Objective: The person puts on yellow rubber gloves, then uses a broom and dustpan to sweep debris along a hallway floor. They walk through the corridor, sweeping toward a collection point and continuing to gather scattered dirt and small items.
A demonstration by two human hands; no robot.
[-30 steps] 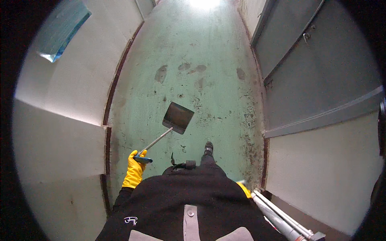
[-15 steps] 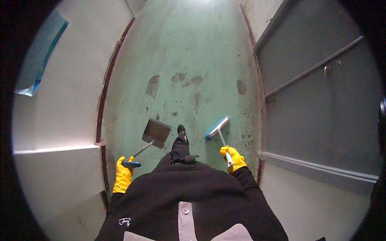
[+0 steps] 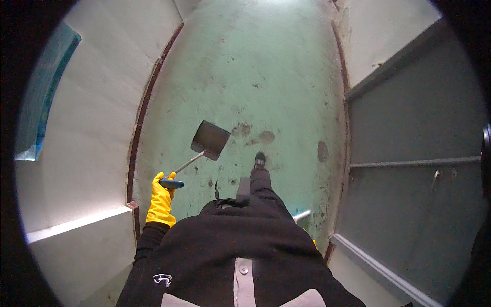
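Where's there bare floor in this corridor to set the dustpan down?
The green floor ahead is bare and wide, bordered by the white wall on the left and the grey door on the right. Dark stains lie just past the dustpan, which the left hand holds. It is tight near the shoe. The right hand is hidden.

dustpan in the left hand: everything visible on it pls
The dustpan has a dark, flat, roughly square pan, a thin metal-looking shaft and a blue grip. The left hand, in a yellow glove, grasps the grip. The shaft slants up and right, and the pan hangs over the stained green floor; contact with it cannot be judged.
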